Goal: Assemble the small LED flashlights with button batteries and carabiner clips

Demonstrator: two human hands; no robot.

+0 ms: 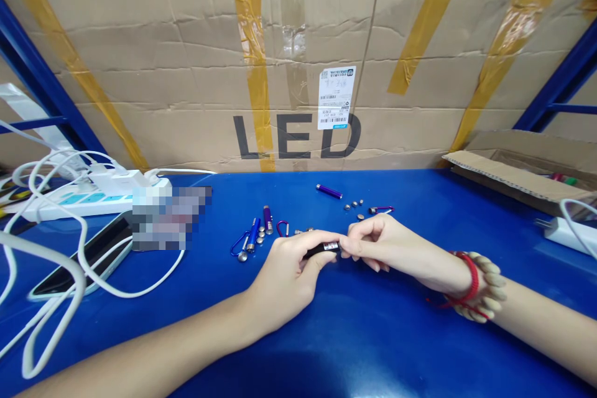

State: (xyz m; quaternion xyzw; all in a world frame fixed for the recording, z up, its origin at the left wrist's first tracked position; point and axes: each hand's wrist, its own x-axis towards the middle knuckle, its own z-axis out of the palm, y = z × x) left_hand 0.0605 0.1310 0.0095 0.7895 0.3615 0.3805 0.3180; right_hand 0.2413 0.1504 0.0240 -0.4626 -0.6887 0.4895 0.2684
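My left hand (291,270) grips a small black mini flashlight (330,247) with a white label, thumb below and fingers over it. At the tube's right end, the thumb and fingers of my right hand (373,241) are pinched together; any small part between them is hidden. Beyond the left hand lie a blue mini flashlight (253,234) beside a blue carabiner clip (238,244), a purple mini flashlight (267,219) and a purple-red clip (282,228). Farther back are a purple tube (329,191), several button cells (354,204) and a purple clip with a dark end cap (381,209).
On the left, a white power strip (88,202) with looping cables stands by a phone (88,258) and a pixelated patch. A taped cardboard box (186,74) marked LED walls off the back. At right sit an open carton (522,174) and a white plug block (571,236).
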